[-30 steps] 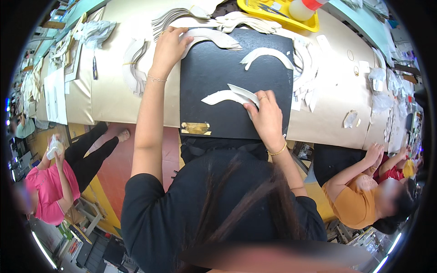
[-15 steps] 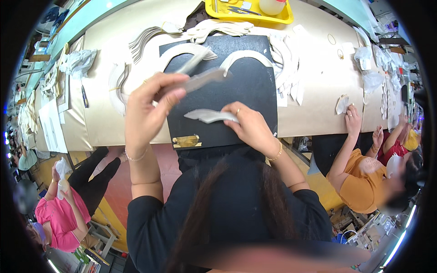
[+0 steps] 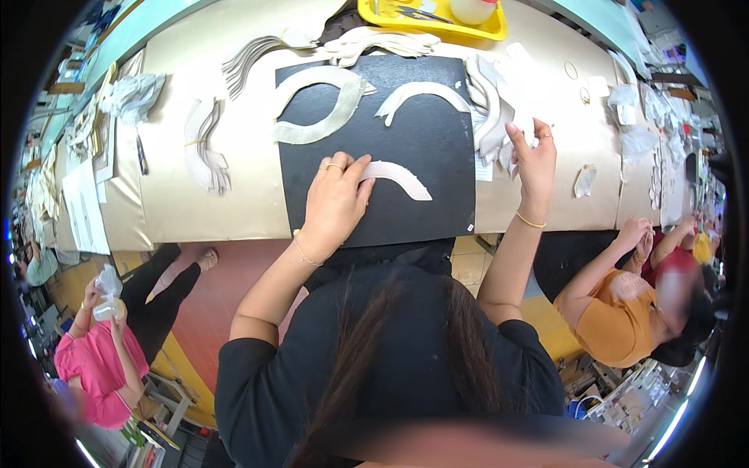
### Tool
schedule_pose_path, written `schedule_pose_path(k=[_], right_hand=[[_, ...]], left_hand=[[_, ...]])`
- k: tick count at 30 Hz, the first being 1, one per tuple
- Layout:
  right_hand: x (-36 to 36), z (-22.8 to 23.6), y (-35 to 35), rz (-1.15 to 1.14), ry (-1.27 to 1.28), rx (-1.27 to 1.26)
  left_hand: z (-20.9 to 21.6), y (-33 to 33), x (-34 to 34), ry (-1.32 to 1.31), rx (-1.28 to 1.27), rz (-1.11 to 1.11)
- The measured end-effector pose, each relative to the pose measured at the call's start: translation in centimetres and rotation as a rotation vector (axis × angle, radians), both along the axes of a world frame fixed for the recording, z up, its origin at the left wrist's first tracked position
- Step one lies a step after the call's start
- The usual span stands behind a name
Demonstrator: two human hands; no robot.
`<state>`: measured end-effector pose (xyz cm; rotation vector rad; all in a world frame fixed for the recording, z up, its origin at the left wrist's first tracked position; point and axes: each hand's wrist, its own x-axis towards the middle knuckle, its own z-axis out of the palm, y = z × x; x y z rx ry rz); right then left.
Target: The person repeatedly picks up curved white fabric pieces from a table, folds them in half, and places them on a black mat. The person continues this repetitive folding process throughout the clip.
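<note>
On the black board [image 3: 421, 222] lies a curved white strip, maybe fabric [image 3: 399, 178]. My left hand [image 3: 337, 193] is closed over its left end, thumb and fingers at the edge, hiding that end. Farther off on the board, two pale curved strips [image 3: 316, 131] form a near loop at the left. Another white arc-shaped strip [image 3: 425, 92] rests at the right. My right hand [image 3: 535, 164] is raised off the board's right edge, thumb and fingers apart, holding nothing I can see. It is beside a pile of white curved strips [image 3: 488, 105].
More strip bundles lie on the beige table [image 3: 250, 210]: a fanned one [image 3: 253, 58], a banded one [image 3: 204, 148] and a far pile [image 3: 382, 45]. A yellow tray [image 3: 437, 30] with tools stands beyond. Co-workers sit right [image 3: 616, 312] and left [image 3: 101, 359].
My left hand has put down the raised greyish strip and moved to the white strip on the board. My right hand has left the board and moved right, towards the pile.
</note>
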<state>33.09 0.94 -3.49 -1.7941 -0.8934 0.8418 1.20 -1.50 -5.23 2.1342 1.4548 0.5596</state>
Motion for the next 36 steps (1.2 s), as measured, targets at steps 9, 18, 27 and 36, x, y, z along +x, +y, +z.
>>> schedule_pose_path(k=[9,18,27,36], right_hand=[[-4.5,1.4,-3.7,0.414,0.261,0.040],[-11.5,1.4,-2.9,0.708,0.150,-0.301],[-12.1,-0.2,-2.5,0.552,-0.037,-0.373],[-12.5,-0.2,-2.6,0.548,-0.108,-0.336]], left_hand=[[1.7,-0.1,-1.9,-0.313,-0.076,0.130],[1.9,0.2,-3.8,-0.715,-0.822,0.227],[0.4,0.8,-4.4,-0.454,-0.867,0.339],[0.8,1.1,-3.8,-0.406,-0.850,0.363]])
